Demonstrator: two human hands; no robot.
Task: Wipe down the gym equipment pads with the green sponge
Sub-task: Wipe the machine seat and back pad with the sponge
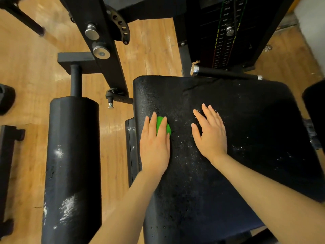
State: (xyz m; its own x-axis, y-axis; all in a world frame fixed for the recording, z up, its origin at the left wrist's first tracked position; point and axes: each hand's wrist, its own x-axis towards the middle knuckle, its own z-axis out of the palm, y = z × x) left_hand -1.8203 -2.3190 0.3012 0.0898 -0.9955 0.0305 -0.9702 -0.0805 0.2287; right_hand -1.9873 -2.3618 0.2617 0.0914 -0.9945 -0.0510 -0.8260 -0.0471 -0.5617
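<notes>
Head view, the only one here. Two hands are seen, one green sponge (162, 126), one big flat seat pad (237, 106), one cylindrical roller pad (72, 155) off to the left, and a second dark pad edge is just barely caught at the right border. One weight stack (226, 32) is seen up top, plus two chrome knobs on the black frame.

The sponge is bright green and mostly covered up, so only a rounded bit is seen poking out between the fingers. It's sitting on the seat pad near its left edge. The seat pad is black, leathery-textured and speckled with white spots and droplets; white smears are seen on the roller pad too.

The left hand (154, 143) is laid flat over the sponge, fingers straight and slightly spread, pressing it down onto the pad. The right hand (210, 132) is rested palm-down on the pad just beside it, fingers straight and close together, nothing held.
</notes>
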